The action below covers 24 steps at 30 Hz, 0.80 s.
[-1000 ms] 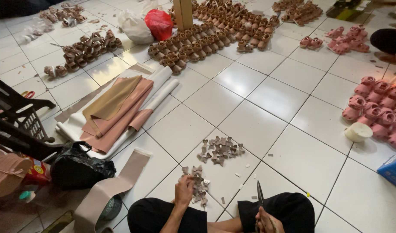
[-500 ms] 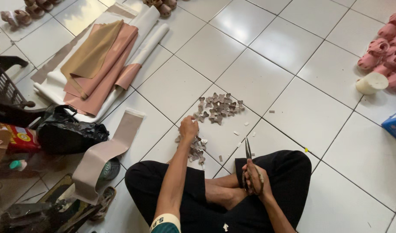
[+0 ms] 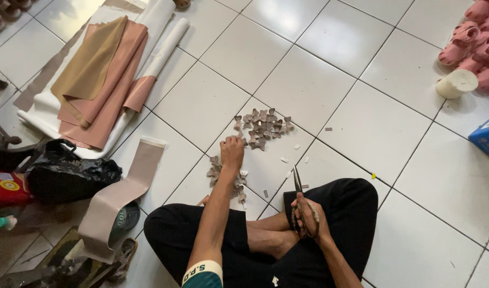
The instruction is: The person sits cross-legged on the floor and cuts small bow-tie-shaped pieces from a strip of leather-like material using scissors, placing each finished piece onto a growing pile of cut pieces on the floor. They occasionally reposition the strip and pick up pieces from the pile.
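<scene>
The person is sitting cross-legged on the tiled floor (image 3: 329,64), with folded sheets (image 3: 98,85) lying well off to the left and pink shoes (image 3: 476,42) far right. The left hand (image 3: 232,152) is reaching forward, fingers curled down onto the cutouts; what it is pinching is hidden. The main pile of cutouts (image 3: 261,127) is lying just ahead and slightly right of it, a smaller pile (image 3: 223,176) under the wrist. The right hand (image 3: 306,216) is gripping scissors (image 3: 297,186), blades closed, pointing away, so the left is nearer.
</scene>
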Motion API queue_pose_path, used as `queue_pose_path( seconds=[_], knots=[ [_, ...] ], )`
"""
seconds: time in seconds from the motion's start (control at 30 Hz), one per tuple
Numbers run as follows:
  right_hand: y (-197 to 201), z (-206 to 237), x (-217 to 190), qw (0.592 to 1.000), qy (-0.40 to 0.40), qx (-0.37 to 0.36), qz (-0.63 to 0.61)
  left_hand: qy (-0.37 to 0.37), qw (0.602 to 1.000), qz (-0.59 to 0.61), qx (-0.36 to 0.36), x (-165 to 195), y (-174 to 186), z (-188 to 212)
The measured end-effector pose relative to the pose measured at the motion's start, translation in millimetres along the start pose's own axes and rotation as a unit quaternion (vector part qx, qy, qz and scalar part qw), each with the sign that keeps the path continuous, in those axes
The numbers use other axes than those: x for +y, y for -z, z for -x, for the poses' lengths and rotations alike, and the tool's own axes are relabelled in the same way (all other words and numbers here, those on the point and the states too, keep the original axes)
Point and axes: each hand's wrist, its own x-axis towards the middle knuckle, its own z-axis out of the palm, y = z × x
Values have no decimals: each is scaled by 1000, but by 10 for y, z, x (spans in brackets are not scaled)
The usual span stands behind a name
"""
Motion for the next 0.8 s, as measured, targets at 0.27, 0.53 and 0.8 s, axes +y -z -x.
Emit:
queue_pose_path(
  seconds=[0.27, 0.53, 0.8],
  knots=[
    [-15, 26, 26, 999, 40, 10, 19, 113, 948, 290, -69, 72, 515, 568],
    [-137, 539, -15, 989, 119, -12, 86, 248, 686, 684, 1, 333, 992, 1067],
    [-204, 880, -184, 975, 184, -47, 115, 239, 560, 792, -34, 424, 1552, 1110]
  ],
)
